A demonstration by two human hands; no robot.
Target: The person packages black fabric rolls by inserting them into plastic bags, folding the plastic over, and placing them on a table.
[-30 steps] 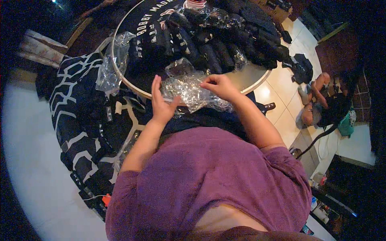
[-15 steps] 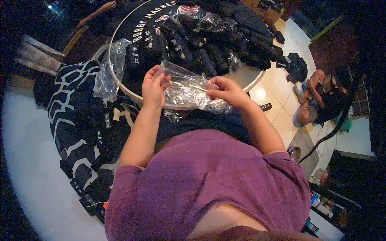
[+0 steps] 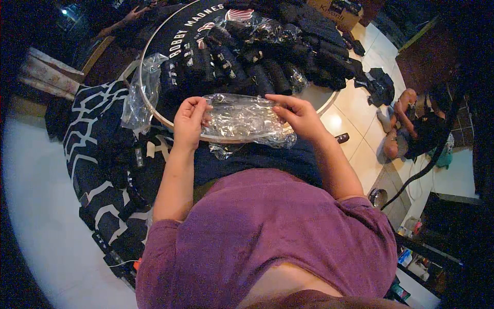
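Observation:
A clear crinkled plastic bag [image 3: 239, 117] is stretched flat between my two hands, just above the near rim of a round table [image 3: 319, 98]. My left hand [image 3: 189, 121] pinches the bag's left end. My right hand [image 3: 301, 117] grips its right end, fingers spread over the top. Behind the bag, several rolled black garments [image 3: 247, 67] with white labels lie in rows on the table, some wrapped in clear plastic.
Another empty clear bag [image 3: 141, 90] hangs over the table's left rim. A black-and-white patterned cloth [image 3: 98, 144] with more dark bundles lies at my left. A person [image 3: 411, 129] sits on the tiled floor at the right. A hand [image 3: 128, 13] rests at the table's far side.
Both hands lifted the crumpled bag from the table edge, pulled it apart and spread it out flat between them.

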